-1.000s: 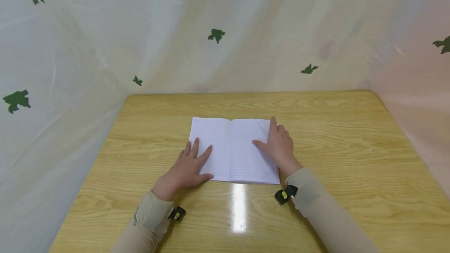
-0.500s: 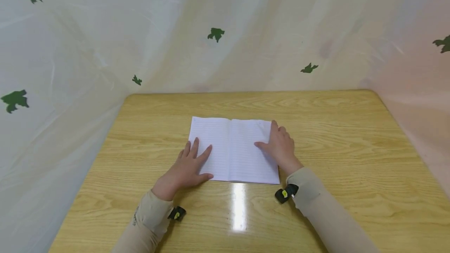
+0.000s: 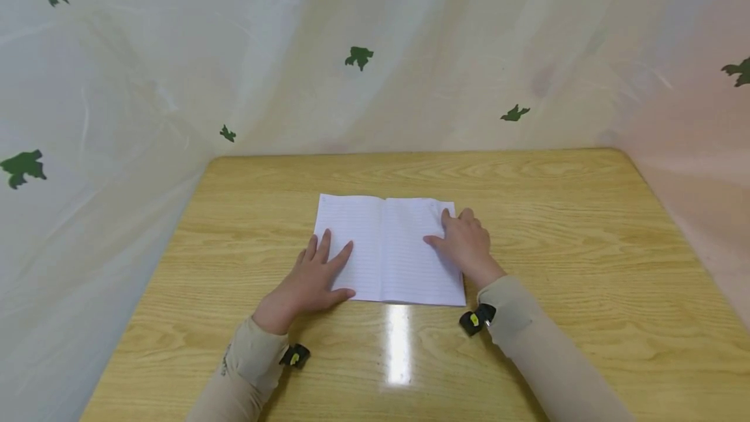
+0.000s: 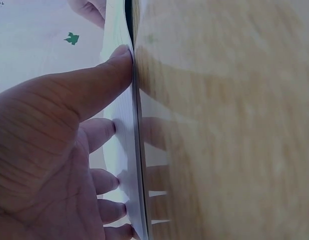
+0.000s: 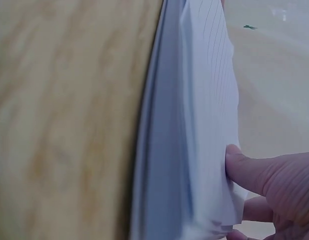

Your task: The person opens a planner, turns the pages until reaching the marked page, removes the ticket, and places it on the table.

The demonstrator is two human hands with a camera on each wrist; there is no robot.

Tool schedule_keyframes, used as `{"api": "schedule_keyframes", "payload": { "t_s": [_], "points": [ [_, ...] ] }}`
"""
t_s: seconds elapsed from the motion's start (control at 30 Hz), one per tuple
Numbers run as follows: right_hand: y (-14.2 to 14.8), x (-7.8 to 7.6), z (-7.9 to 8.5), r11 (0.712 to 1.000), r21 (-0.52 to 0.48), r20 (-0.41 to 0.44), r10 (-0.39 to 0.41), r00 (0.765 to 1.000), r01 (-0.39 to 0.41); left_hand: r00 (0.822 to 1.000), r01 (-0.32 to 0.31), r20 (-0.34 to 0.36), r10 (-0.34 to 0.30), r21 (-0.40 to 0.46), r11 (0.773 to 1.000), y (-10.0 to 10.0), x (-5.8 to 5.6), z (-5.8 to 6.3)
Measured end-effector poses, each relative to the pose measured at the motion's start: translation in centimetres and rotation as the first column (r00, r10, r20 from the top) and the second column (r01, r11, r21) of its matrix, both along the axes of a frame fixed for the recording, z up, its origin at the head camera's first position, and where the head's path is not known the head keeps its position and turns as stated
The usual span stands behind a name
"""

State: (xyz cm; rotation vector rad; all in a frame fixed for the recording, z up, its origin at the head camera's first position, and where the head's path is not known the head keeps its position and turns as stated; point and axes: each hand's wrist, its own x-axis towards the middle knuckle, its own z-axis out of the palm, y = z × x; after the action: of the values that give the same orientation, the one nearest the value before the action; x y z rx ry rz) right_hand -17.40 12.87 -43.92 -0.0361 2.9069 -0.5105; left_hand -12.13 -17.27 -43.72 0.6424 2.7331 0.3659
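An open notebook (image 3: 404,259) with lined white pages lies flat on the wooden table (image 3: 562,213). My left hand (image 3: 307,282) rests on its left page with the fingers spread and the thumb near the lower edge. In the left wrist view that thumb (image 4: 102,82) touches the page edge. Over at the right page's outer edge is my right hand (image 3: 465,243), its thumb and index fingertip on the paper near the upper corner. In the right wrist view the thumb (image 5: 239,162) touches the top sheet, and the page edges stand slightly fanned. The other right fingers are partly hidden.
A pale curtain (image 3: 433,51) with green bird shapes hangs behind the table and along both sides. Small black devices sit at both sleeve cuffs, the left one (image 3: 295,356) and the right one (image 3: 477,320). Light glares on the tabletop below the notebook.
My right index finger has drawn back from the notebook's upper right corner and moved left onto the page, baring the corner. My left hand has stayed in place.
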Motion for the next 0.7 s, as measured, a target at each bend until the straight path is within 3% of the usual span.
{"api": "schedule_keyframes", "payload": {
  "t_s": [0.3, 0.7],
  "points": [
    [-0.1, 0.0, -0.5, 0.999, -0.037, -0.087, 0.002, 0.996, -0.005, 1.000, 0.005, -0.005, -0.005, -0.001, 1.000, 0.2, -0.2, 0.0],
    [-1.0, 1.0, -0.5, 0.991, -0.133, -0.237, -0.030, 0.971, -0.002, 1.000, 0.012, -0.010, -0.012, 0.004, 1.000, 0.5, -0.2, -0.1]
  ]
}}
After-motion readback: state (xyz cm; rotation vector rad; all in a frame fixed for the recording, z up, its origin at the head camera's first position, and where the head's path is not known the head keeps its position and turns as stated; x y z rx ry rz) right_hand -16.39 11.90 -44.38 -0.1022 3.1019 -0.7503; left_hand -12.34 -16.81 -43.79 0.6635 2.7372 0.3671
